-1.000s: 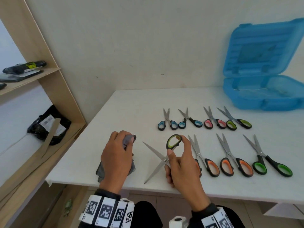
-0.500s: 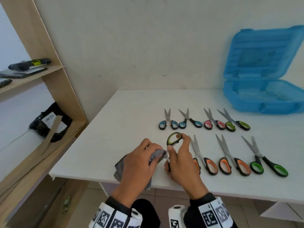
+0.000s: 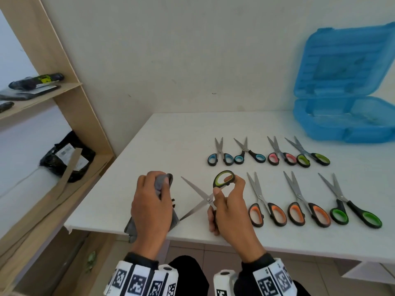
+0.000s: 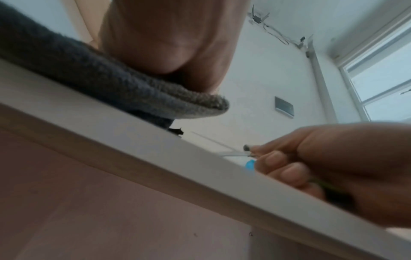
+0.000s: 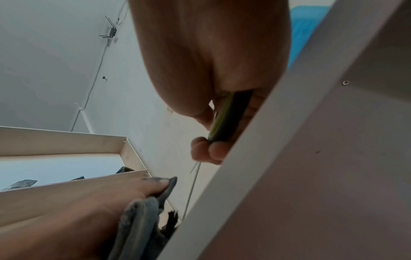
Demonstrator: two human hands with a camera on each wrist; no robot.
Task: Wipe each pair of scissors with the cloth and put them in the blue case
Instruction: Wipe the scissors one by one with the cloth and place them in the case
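right now the right hand [image 3: 229, 208] grips a pair of lime-handled scissors [image 3: 205, 195] by the handles, a fingertip through the upper loop, blades splayed wide above the near edge of the white table [image 3: 171, 133]. the left hand [image 3: 152, 207] is curled round a bunched grey cloth [image 3: 163, 181], just beside the blade tips but not touching them.

with the blades this open, a careless pass of the cloth could snag on a point or put a finger on an edge; a loose hold could also drop the pair off the table edge, i'd judge.

seven more scissors [image 3: 307, 201] lie in two rows to the right, between the hands and the open blue case [image 3: 342, 127] at the far right corner, so the carry must go over them. a wooden shelf [image 3: 70, 129] stands to the left.
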